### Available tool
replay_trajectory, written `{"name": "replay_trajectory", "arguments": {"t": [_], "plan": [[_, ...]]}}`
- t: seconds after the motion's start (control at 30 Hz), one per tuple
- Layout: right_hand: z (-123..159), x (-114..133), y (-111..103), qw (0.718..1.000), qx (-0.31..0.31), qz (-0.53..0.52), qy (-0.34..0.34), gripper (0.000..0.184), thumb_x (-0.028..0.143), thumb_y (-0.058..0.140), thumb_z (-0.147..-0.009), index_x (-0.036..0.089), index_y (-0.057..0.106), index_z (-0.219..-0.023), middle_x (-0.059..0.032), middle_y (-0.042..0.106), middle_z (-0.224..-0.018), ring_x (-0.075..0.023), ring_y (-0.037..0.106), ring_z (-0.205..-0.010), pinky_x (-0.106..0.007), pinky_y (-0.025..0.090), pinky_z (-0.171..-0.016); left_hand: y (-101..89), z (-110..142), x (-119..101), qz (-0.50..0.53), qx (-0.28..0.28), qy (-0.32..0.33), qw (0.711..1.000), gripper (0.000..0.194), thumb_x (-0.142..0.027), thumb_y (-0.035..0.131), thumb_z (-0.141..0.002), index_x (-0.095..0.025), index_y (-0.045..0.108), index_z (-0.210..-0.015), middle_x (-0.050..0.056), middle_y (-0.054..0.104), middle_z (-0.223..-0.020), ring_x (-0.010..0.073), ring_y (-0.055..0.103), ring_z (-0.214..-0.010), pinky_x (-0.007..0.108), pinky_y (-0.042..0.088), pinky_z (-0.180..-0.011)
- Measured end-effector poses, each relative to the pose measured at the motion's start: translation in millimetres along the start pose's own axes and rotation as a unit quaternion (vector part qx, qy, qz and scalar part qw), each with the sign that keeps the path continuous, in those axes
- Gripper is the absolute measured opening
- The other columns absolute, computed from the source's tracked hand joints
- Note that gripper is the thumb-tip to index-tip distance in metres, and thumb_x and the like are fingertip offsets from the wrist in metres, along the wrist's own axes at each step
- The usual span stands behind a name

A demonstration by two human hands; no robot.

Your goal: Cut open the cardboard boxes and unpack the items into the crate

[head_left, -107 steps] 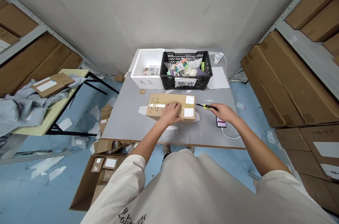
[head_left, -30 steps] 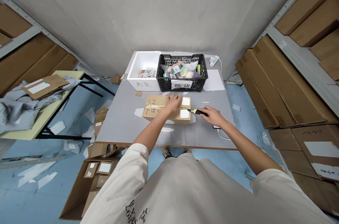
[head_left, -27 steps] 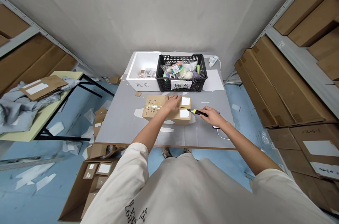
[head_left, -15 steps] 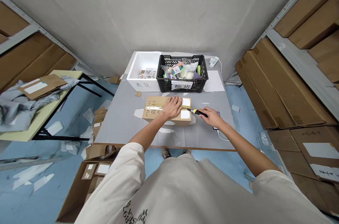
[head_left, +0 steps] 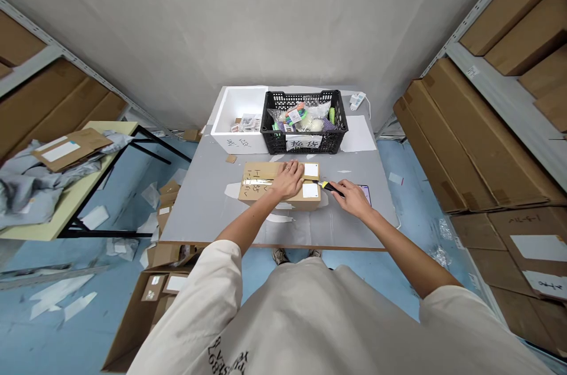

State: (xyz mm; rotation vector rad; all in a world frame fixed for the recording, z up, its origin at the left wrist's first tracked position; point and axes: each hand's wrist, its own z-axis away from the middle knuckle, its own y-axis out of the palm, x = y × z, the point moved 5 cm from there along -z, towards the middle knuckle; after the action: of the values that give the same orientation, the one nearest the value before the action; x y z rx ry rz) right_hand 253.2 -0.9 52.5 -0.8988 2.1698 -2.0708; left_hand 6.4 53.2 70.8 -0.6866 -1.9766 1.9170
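A taped brown cardboard box [head_left: 253,172] with handwriting and white labels lies on the grey table. My left hand [head_left: 289,179] rests flat on its top, fingers stretched out over the tape. In my right hand [head_left: 352,198] is a black and yellow utility knife [head_left: 328,186], gripped by the handle. Its blade end meets the right part of the box top, between the two white labels, along the seam. How deep the tip goes cannot be made out. Partly behind my right hand, a phone [head_left: 365,192] lies on the table.
Behind the box stand a white foam bin [head_left: 241,142] and a black crate [head_left: 305,142] of bagged items. A power strip [head_left: 357,101] lies at the back right. Shelves of cartons [head_left: 443,133] flank both sides. An open carton [head_left: 128,328] sits on the floor at left.
My right hand and the knife have shifted slightly left, and more of the phone shows. My left hand stays on the box.
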Motion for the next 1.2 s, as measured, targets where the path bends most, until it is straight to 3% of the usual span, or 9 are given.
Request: {"name": "replay_trajectory", "arguments": {"t": [0.1,0.3,0.43,0.67,0.87,1.03,1.2], "plan": [[-2.4,0.9,-0.7,1.0,0.013,0.004,-0.004,0.048,0.045,0.043,-0.103,0.029,0.059,-0.145,-0.0118,0.065,-0.115,-0.0279,0.061,-0.103,-0.038,0.048,-0.088,-1.5,0.7,-0.2,0.014,0.011,-0.011,1.0,0.06,-0.042,0.03,-0.101,-0.016,0.036,-0.155,0.019,0.036,-0.161,0.035,0.029,-0.151,0.054,0.017,-0.122],[3.1,-40.8,-33.4,0.997,-0.048,0.021,0.052,0.049,0.044,0.041,-0.102,0.026,0.06,-0.144,-0.0137,0.065,-0.115,-0.0305,0.061,-0.103,-0.043,0.048,-0.092,-3.8,3.0,-1.6,0.028,0.012,-0.021,0.999,0.058,-0.04,0.03,-0.101,-0.018,0.038,-0.154,0.018,0.036,-0.162,0.0333,0.029,-0.152,0.054,0.016,-0.123],[-0.6,-44.2,-37.2,0.999,-0.033,-0.018,0.031,0.051,0.045,0.044,-0.101,0.026,0.055,-0.147,-0.0132,0.065,-0.121,-0.0318,0.06,-0.113,-0.044,0.047,-0.098,-2.8,3.6,-2.3,0.026,0.008,-0.025,0.999,0.059,-0.04,0.033,-0.1,-0.017,0.038,-0.154,0.017,0.036,-0.163,0.0327,0.028,-0.153,0.053,0.014,-0.124],[-30.5,-22.4,-13.5,0.991,-0.025,-0.126,0.039,0.047,0.05,0.048,-0.099,0.023,0.061,-0.136,-0.0116,0.066,-0.121,-0.0287,0.063,-0.111,-0.041,0.049,-0.098,-11.2,12.3,0.7,0.02,-0.005,-0.057,0.998,0.06,-0.043,0.041,-0.098,-0.02,0.042,-0.152,0.012,0.03,-0.166,0.0309,0.022,-0.155,0.053,0.006,-0.126],[-86.9,6.3,-11.9,0.983,-0.041,-0.176,-0.014,0.044,0.048,0.054,-0.095,0.021,0.066,-0.127,-0.0124,0.066,-0.123,-0.029,0.06,-0.115,-0.043,0.047,-0.101,-22.9,68.5,10.7,0.048,-0.013,-0.111,0.993,0.059,-0.053,0.048,-0.096,-0.025,0.047,-0.148,0.012,0.036,-0.162,0.0305,0.031,-0.15,0.051,0.02,-0.122],[-132.7,47.6,7.8,0.985,0.037,-0.15,-0.078,0.04,0.045,0.058,-0.092,0.021,0.069,-0.121,-0.0119,0.067,-0.128,-0.0303,0.06,-0.117,-0.044,0.045,-0.102,-19.3,114.8,9.3,0.042,-0.008,-0.132,0.99,0.067,-0.06,0.062,-0.089,-0.029,0.046,-0.146,0.013,0.042,-0.155,0.034,0.041,-0.14,0.051,0.026,-0.117],[-143.7,68.8,24.8,0.987,0.1,-0.086,-0.089,0.037,0.047,0.055,-0.093,0.021,0.071,-0.114,-0.0103,0.074,-0.113,-0.0314,0.063,-0.106,-0.044,0.044,-0.095,-13.1,137.1,18.4,0.033,-0.006,-0.228,0.973,0.056,-0.052,0.059,-0.094,-0.027,0.047,-0.143,0.016,0.053,-0.14,0.0346,0.052,-0.129,0.048,0.036,-0.109]]}}
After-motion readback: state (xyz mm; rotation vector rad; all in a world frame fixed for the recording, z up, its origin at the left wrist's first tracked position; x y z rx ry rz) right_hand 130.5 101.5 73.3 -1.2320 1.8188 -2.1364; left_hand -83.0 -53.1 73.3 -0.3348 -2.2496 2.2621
